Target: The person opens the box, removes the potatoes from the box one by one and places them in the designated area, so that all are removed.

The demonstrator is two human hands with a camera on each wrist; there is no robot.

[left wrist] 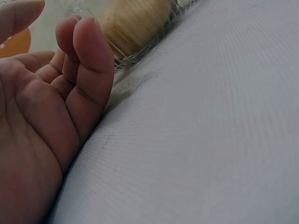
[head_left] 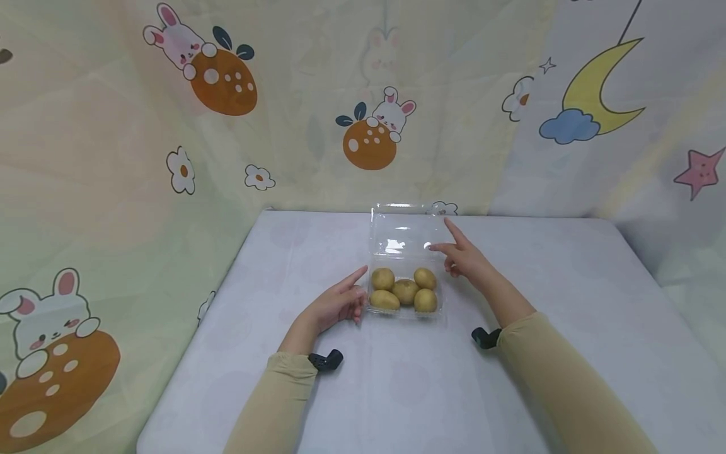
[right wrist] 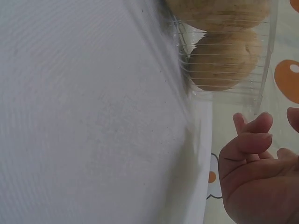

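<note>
A clear plastic clamshell box (head_left: 404, 314) sits on the table with its lid (head_left: 398, 230) raised at the back. Several yellow-brown potatoes (head_left: 405, 292) lie inside it. Beside the box's left edge is my left hand (head_left: 337, 304), index finger stretched toward the hinge side and the other fingers loosely bent. My right hand (head_left: 466, 257) is at the lid's right edge; its index fingertip is near the upper corner and its thumb overlaps the lid. A potato (right wrist: 224, 60) shows through the ribbed wall in the right wrist view, and another potato (left wrist: 138, 25) in the left wrist view.
The table (head_left: 391, 391) has a white cloth over it. Behind stands a cloth backdrop (head_left: 306, 75) printed with rabbits, flowers and a moon, close to the table's back edge. Each wrist carries a small black camera, such as the left camera (head_left: 326, 360).
</note>
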